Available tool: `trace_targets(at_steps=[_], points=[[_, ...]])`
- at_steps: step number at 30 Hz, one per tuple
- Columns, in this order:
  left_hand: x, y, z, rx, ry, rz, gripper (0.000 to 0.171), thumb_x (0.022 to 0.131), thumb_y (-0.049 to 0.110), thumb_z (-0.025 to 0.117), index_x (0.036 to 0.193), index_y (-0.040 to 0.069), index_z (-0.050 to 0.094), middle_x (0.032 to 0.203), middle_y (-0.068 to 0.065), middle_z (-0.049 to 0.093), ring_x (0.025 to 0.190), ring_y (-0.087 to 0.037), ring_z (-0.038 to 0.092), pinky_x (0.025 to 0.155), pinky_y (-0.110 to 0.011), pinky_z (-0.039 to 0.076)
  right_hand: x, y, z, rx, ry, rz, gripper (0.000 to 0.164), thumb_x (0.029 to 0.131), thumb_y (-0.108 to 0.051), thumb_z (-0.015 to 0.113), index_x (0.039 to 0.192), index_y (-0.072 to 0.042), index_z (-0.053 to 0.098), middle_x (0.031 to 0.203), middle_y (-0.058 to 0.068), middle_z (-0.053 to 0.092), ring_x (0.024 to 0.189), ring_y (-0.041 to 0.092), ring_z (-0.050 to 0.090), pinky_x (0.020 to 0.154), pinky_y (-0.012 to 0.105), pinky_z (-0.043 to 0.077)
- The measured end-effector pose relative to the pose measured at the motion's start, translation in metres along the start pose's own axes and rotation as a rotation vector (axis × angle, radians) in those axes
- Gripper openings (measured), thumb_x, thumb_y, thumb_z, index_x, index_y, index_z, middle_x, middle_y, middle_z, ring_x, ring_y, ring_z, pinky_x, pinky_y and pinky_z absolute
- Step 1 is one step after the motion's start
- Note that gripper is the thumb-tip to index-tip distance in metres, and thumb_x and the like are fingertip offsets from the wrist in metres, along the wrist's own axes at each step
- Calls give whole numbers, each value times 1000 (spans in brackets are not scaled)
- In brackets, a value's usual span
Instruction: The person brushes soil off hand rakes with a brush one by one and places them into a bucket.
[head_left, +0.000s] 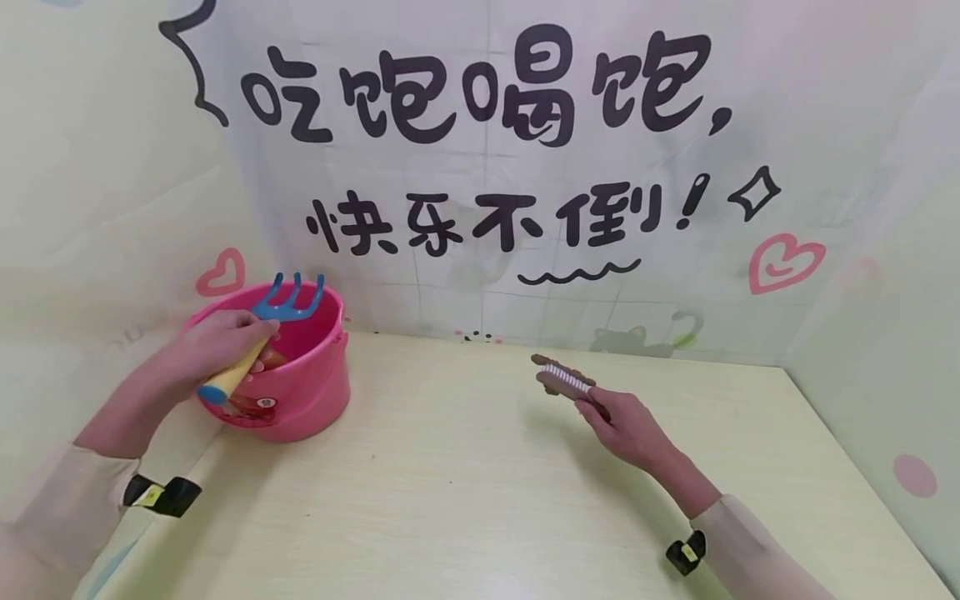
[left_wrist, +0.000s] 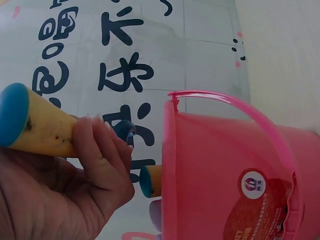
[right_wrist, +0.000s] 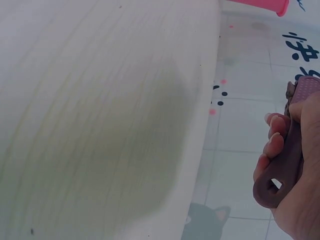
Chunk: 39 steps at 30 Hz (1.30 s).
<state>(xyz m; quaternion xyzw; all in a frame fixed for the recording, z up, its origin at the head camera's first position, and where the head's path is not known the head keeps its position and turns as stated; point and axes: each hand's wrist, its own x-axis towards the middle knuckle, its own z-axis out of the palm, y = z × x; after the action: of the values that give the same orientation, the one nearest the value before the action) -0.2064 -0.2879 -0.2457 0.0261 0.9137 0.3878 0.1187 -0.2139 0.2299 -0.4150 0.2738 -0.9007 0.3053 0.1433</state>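
My left hand (head_left: 221, 340) grips the yellow handle of a small hand rake (head_left: 288, 312) with blue prongs. It holds the rake over the rim of a pink bucket (head_left: 318, 400), prongs upward. In the left wrist view, another yellow handle with a blue end (left_wrist: 151, 181) pokes out past the bucket's rim, beside a purple piece (left_wrist: 156, 215) of something mostly hidden. Above the table at the right, my right hand (head_left: 626, 427) holds a brown brush (head_left: 567, 382) with white bristles. Its handle (right_wrist: 276, 172), with a hole at the end, lies along the palm in the right wrist view.
A pale wood-grain table (head_left: 442, 500) carries the bucket at its back left. Behind it hangs a white printed sheet (head_left: 465, 275) with black characters, and similar sheets close off both sides. The bucket's pink carrying handle (left_wrist: 250, 112) hangs across its outside.
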Motion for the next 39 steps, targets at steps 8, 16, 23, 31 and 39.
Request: trace_targets(at_steps=[8,16,23,31,39], points=[[0,4,-22,83,-100,5,35,95,26,51,101,-8,47,77,-12,56,63,-27,59,59,-34,52,0,0,-1,2,-4,6,18,93,-20,58,78,-20,50,60,-9,44,48,5,40,42,24,34],[0,9,-37,28,-178,-17,26,95,21,51,88,-4,48,72,-12,55,58,-25,58,56,-31,52,0,0,-1,1,-4,-9,19,94,-25,57,77,-21,50,59,-10,43,48,4,39,43,24,33],[3,13,-45,17,-223,-60,38,93,20,54,109,-11,38,74,-13,58,61,-28,61,62,-36,53,-1,-2,0,20,-23,1,17,94,-26,57,79,-20,52,60,-11,44,48,4,39,43,24,35],[12,15,-50,234,-194,-45,55,92,31,54,120,-14,36,87,-12,53,70,-24,57,62,-37,52,-1,-4,2,27,-34,-9,17,94,-26,57,79,-21,53,62,-11,47,49,4,41,43,24,36],[23,11,-53,301,-139,-42,63,89,36,59,117,-16,39,106,-26,35,86,-30,49,65,-37,52,-2,-7,3,59,-54,-31,19,95,-25,56,77,-22,51,62,-11,47,49,4,41,42,23,35]])
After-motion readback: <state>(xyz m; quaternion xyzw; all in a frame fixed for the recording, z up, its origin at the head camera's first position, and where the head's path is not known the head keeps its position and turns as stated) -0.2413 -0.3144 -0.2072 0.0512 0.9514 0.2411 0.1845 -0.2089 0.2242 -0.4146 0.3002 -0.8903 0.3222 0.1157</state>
